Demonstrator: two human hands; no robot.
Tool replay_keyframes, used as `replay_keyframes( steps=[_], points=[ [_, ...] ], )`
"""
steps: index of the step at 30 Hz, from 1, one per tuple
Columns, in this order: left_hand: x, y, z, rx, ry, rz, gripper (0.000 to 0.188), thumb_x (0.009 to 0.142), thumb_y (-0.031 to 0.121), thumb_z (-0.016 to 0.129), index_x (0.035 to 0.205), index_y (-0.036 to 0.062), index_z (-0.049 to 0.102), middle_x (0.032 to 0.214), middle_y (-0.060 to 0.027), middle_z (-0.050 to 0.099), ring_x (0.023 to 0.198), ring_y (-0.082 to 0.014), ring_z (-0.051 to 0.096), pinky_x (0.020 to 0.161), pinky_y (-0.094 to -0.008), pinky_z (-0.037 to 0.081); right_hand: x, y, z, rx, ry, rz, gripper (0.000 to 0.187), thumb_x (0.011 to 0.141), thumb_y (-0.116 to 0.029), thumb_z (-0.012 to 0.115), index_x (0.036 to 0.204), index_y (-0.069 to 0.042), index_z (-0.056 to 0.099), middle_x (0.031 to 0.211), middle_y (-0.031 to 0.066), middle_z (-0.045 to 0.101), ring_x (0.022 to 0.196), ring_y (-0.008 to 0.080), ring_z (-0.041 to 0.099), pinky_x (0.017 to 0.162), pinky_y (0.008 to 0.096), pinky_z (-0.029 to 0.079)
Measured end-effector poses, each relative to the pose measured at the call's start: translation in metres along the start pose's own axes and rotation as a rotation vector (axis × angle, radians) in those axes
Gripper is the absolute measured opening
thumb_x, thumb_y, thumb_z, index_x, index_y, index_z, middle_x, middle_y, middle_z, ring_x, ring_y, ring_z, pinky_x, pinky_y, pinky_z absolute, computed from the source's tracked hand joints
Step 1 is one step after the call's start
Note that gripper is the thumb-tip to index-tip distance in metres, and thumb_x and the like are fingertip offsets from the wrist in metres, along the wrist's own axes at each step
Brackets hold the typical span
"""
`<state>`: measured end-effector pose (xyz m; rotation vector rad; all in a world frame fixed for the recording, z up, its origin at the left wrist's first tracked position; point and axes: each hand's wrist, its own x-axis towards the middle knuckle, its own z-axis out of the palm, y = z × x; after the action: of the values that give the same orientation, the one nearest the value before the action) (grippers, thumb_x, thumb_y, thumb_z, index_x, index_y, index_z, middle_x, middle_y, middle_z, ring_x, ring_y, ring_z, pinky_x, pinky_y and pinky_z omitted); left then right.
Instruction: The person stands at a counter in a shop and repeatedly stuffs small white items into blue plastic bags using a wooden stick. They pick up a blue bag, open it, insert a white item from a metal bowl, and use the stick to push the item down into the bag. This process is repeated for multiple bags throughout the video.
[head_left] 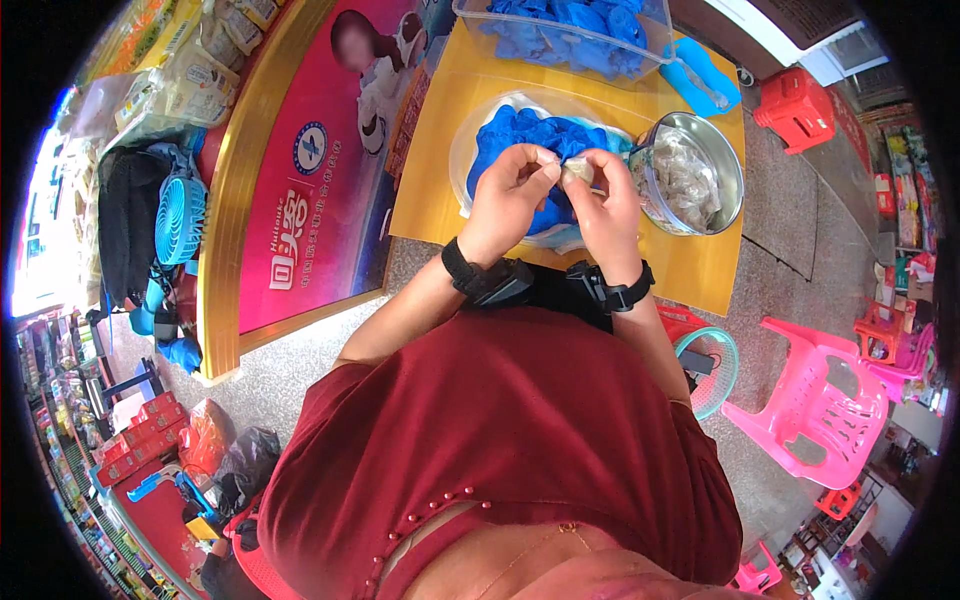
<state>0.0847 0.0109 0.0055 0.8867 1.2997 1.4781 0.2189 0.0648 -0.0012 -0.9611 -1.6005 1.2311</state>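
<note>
Over a round basin (462, 150) heaped with blue crumpled pieces (530, 128), both my hands meet at the fingertips. My left hand (512, 195) is closed in a pinch; what lies between its thumb and finger is too small to make out. Between the thumb and fingers of my right hand (607, 205) is a small pale beige piece (577, 170), its kind unclear. Just right of that hand stands a round metal tin (738, 165) filled with clear, crinkled plastic-like pieces (688, 170).
A clear plastic box (560, 38) of blue pieces stands at the yellow table's (425, 190) far side, beside a blue tray-like item (705, 80). Left is a counter with a pink panel (300, 200). A pink chair (815, 405), teal basket (715, 370) and red stool (795, 110) are at right.
</note>
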Motion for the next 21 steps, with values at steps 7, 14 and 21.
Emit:
replay_keyframes(
  steps=[7, 14, 21],
  points=[
    [0.005, 0.005, -0.004, 0.062, 0.023, 0.095, 0.019, 0.095, 0.014, 0.061, 0.111, 0.0030, 0.058, 0.087, 0.0006, 0.058, 0.078, -0.0090, 0.055, 0.072, -0.0233, 0.046, 0.003, -0.005, -0.010, 0.218, -0.185, 0.101, 0.021, 0.086, -0.005, 0.067, 0.104, -0.004, 0.056, 0.090, 0.0002, 0.059, 0.082, 0.0071, 0.057, 0.072, 0.0220, 0.048],
    [0.026, 0.014, -0.025, 0.150, -0.277, 0.036, 0.016, 0.096, 0.019, 0.062, 0.104, 0.0053, 0.063, 0.093, 0.0020, 0.062, 0.086, -0.0065, 0.055, 0.080, -0.0237, 0.046, 0.001, -0.019, -0.015, 0.344, -0.255, 0.191, 0.020, 0.088, -0.008, 0.067, 0.104, -0.005, 0.056, 0.088, 0.0010, 0.060, 0.079, 0.0072, 0.057, 0.065, 0.0217, 0.047],
    [0.014, 0.016, -0.008, -0.079, -0.065, 0.083, 0.012, 0.092, 0.015, 0.066, 0.090, 0.0032, 0.064, 0.082, 0.0022, 0.061, 0.082, -0.0059, 0.054, 0.074, -0.0249, 0.046, -0.003, -0.028, -0.013, 0.416, -0.321, 0.109, 0.020, 0.093, -0.016, 0.064, 0.107, -0.002, 0.059, 0.092, 0.0021, 0.062, 0.079, 0.0068, 0.058, 0.060, 0.0204, 0.048]
  ],
)
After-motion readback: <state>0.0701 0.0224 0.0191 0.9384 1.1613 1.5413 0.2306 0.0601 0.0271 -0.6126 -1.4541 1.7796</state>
